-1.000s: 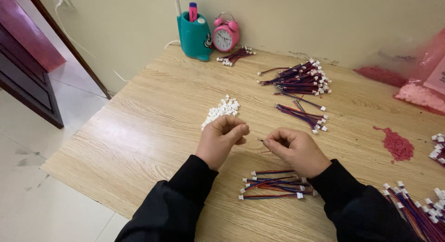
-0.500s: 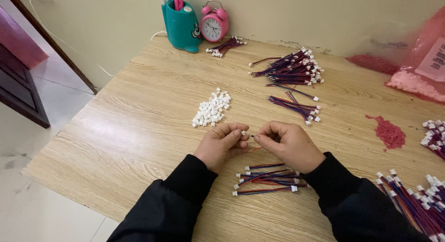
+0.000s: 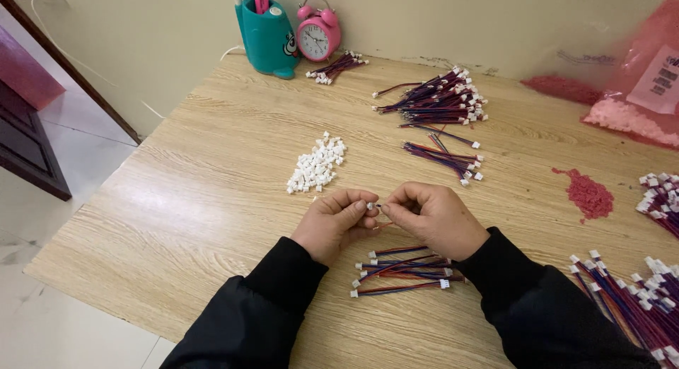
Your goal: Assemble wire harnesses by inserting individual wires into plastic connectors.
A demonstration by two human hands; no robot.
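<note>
Left hand [image 3: 332, 224] and right hand [image 3: 438, 217] brought together low over a pale wooden table [image 3: 184, 199], fingertips nearly meeting, sleeves black. Left thumb and forefinger narrowed to a pinch on a tiny white connector [image 3: 370, 206]; right fingers likewise pinched close, gripping thin wire ends [image 3: 384, 225] that run to the connector, the join itself too small to read clearly. Just below the hands, nearer the body, a small bundle of finished leads [image 3: 403, 268] lying flat, purple, red and blue strands with white plugs at both ends. Above the left hand, a little apart, a loose heap of white connector housings [image 3: 316, 164]. Above the right hand, a short sheaf of wire leads [image 3: 447, 157], and farther back a larger fanned pile of leads [image 3: 435, 100]. At the far edge against the wall, a teal pen holder [image 3: 269, 37] with a pink alarm clock [image 3: 318, 31] just beside it, and a small clump of leads [image 3: 334, 66] just in front of the clock. Off to the right, a small mound of red bits [image 3: 587, 194], a pink plastic bag [image 3: 636, 93], and more leads along the right edge [image 3: 636, 298]. Tiled floor [image 3: 64, 164] beyond the table's left side.
</note>
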